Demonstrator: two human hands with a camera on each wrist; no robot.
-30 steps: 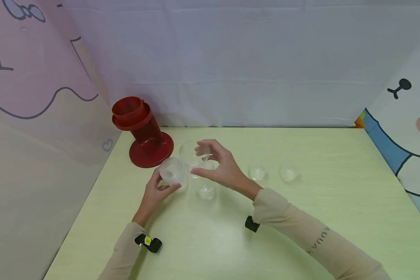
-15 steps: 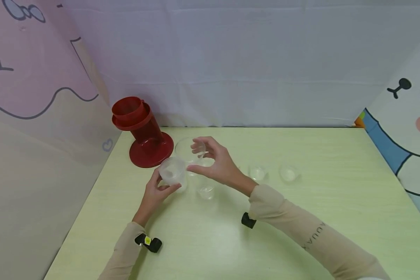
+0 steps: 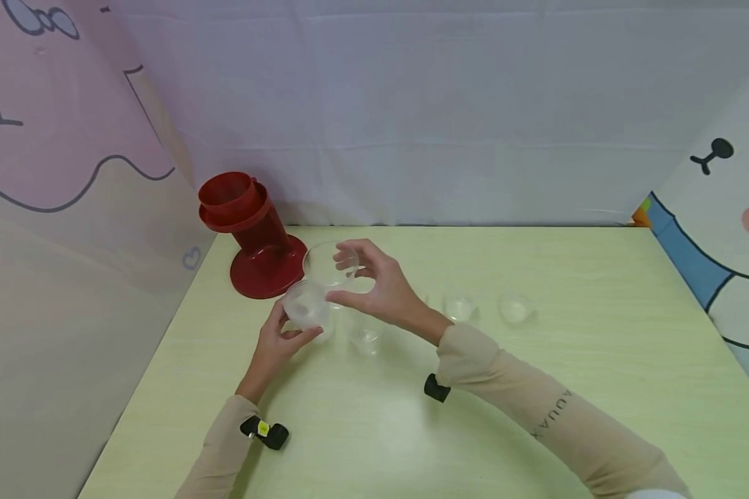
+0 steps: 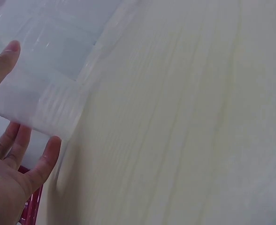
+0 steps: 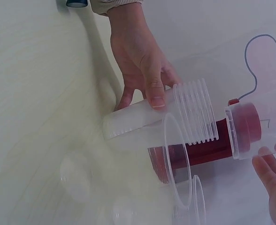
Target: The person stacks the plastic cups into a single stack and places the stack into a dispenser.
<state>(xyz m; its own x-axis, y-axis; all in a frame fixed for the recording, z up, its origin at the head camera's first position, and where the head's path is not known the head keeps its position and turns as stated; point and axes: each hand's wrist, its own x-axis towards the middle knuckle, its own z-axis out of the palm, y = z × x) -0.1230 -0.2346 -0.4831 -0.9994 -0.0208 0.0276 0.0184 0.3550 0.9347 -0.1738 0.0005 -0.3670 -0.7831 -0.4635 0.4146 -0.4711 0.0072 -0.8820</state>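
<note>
My left hand (image 3: 274, 350) grips a stack of clear plastic cups (image 3: 306, 305), thumb on the near side. The right wrist view shows this stack (image 4: 58, 105) as several nested rims (image 5: 194, 112), tilted over the table, with the left hand (image 5: 140, 58) around its body. My right hand (image 3: 381, 287) holds a single clear plastic cup (image 3: 320, 263) by its side, just behind and right of the stack. At the right edge of the right wrist view, the right hand's fingers (image 5: 265, 176) curve against that cup (image 5: 234, 133).
Another clear cup (image 3: 367, 336) stands on the pale table (image 3: 537, 416) right of the stack. Two more clear cups (image 3: 459, 308) (image 3: 515, 309) stand farther right. A red holder with a round base (image 3: 268, 267) is at the back left, before the white cloth wall (image 3: 443, 125).
My right hand has moved left and slightly away with its cup, bringing it above the stack's rim in the head view. The left hand and its stack stay in place.
</note>
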